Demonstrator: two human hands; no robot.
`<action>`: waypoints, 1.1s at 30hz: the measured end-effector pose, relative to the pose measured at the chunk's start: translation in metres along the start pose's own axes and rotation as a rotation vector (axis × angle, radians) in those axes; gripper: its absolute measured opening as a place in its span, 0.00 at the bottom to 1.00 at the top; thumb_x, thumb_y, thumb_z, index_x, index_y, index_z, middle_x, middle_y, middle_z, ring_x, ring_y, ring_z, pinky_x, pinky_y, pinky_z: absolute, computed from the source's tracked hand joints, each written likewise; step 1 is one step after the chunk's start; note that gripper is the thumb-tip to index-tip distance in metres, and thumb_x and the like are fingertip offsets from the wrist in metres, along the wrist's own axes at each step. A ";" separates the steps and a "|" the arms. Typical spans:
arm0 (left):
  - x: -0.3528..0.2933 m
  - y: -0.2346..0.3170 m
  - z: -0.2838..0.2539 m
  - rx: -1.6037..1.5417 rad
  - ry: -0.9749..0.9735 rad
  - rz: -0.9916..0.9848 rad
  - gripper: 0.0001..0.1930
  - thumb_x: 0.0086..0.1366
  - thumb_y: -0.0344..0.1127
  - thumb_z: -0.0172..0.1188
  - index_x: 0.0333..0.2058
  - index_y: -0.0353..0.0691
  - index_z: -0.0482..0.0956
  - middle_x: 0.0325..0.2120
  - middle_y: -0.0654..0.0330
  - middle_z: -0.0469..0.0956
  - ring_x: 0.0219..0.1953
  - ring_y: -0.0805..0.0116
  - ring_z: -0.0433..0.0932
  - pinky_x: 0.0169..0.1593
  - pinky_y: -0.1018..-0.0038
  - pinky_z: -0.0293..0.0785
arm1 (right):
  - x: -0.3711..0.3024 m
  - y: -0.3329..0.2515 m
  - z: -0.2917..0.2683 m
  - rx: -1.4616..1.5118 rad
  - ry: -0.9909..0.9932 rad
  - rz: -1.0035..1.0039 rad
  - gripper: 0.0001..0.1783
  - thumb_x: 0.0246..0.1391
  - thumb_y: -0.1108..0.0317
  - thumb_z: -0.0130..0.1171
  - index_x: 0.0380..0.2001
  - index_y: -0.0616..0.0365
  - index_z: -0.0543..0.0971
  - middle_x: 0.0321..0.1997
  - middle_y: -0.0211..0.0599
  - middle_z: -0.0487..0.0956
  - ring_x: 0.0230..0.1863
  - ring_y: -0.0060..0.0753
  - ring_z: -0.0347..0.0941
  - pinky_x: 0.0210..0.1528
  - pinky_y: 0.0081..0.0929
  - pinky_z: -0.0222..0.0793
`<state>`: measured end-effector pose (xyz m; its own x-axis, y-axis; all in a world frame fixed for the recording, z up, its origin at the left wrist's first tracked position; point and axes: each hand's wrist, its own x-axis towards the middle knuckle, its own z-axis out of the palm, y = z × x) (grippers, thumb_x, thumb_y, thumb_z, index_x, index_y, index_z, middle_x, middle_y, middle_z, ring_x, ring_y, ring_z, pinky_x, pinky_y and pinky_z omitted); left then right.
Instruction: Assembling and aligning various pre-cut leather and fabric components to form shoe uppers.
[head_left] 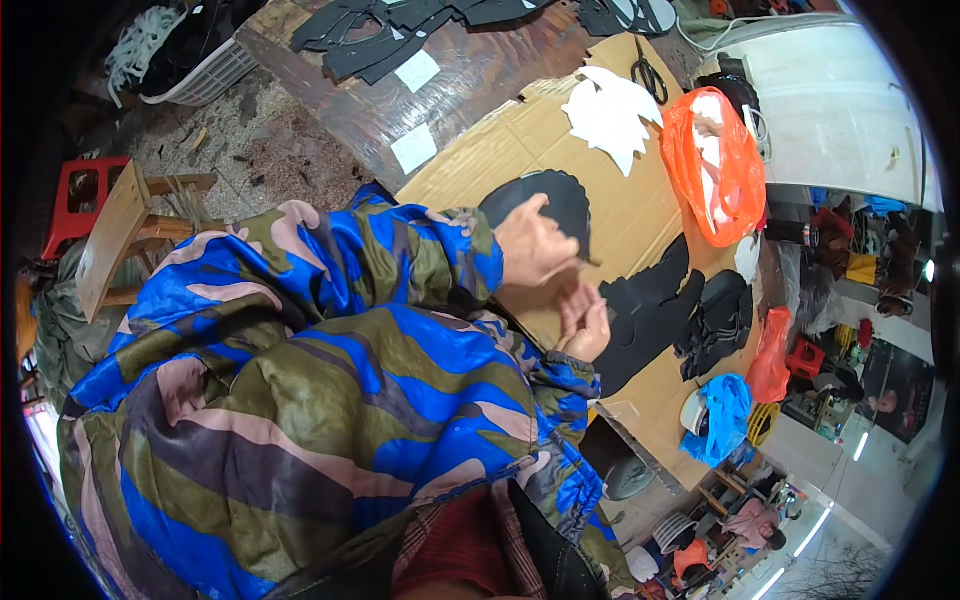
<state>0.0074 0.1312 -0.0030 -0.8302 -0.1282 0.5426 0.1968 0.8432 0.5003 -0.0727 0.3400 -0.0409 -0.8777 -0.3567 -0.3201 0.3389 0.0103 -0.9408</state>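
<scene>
My left hand (537, 243) is over a black rounded flat piece (560, 192) on the cardboard, its fingers bent and closed. A small dark sliver shows at its fingertips, too small to name. Just below it, my right hand (585, 325) is turned partly palm up, its fingers curled and smeared by motion; I cannot see whether anything is in it. The two hands are close together. Beside my right hand lie black flat cut pieces (640, 315), with a stack of smaller black pieces (715, 325) past them.
Cardboard (480, 150) covers part of the wooden table (330, 95). On it are white cut sheets (612, 115), black scissors (650, 78) and a red plastic bag (715, 165). A blue bag (725, 415) is at the table's edge; a wooden stool (125, 235) stands left.
</scene>
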 end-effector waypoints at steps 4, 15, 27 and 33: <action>0.028 0.013 -0.021 -0.970 0.304 -0.620 0.12 0.67 0.40 0.58 0.35 0.37 0.82 0.23 0.57 0.81 0.28 0.71 0.81 0.33 0.72 0.75 | 0.006 0.000 0.015 0.597 -0.639 0.547 0.34 0.67 0.44 0.39 0.55 0.70 0.69 0.52 0.56 0.75 0.56 0.54 0.72 0.61 0.51 0.66; -0.099 -0.023 -0.044 -1.282 -0.587 -1.500 0.18 0.71 0.42 0.52 0.34 0.30 0.81 0.29 0.51 0.83 0.30 0.62 0.83 0.33 0.69 0.80 | 0.041 -0.023 0.041 -0.656 -0.034 -0.075 0.14 0.56 0.72 0.61 0.45 0.66 0.76 0.33 0.36 0.80 0.36 0.30 0.78 0.43 0.27 0.74; 0.018 -0.052 0.063 -0.041 -0.353 0.081 0.53 0.52 0.73 0.52 0.68 0.43 0.53 0.70 0.48 0.45 0.73 0.57 0.38 0.69 0.44 0.27 | 0.088 0.048 0.092 -1.106 -0.235 -0.767 0.35 0.61 0.54 0.49 0.67 0.54 0.56 0.73 0.44 0.51 0.73 0.49 0.45 0.71 0.51 0.39; 0.005 -0.074 0.040 0.102 -0.409 -0.147 0.57 0.51 0.77 0.49 0.67 0.34 0.51 0.70 0.45 0.46 0.73 0.54 0.38 0.71 0.48 0.26 | 0.077 0.005 0.088 -1.496 -0.092 -0.704 0.35 0.63 0.53 0.45 0.69 0.53 0.54 0.76 0.46 0.45 0.75 0.54 0.39 0.72 0.54 0.34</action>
<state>-0.0320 0.0892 -0.0639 -0.9876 -0.0511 0.1486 0.0255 0.8811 0.4723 -0.1088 0.2305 -0.0606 -0.6680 -0.7302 0.1435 -0.7434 0.6458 -0.1740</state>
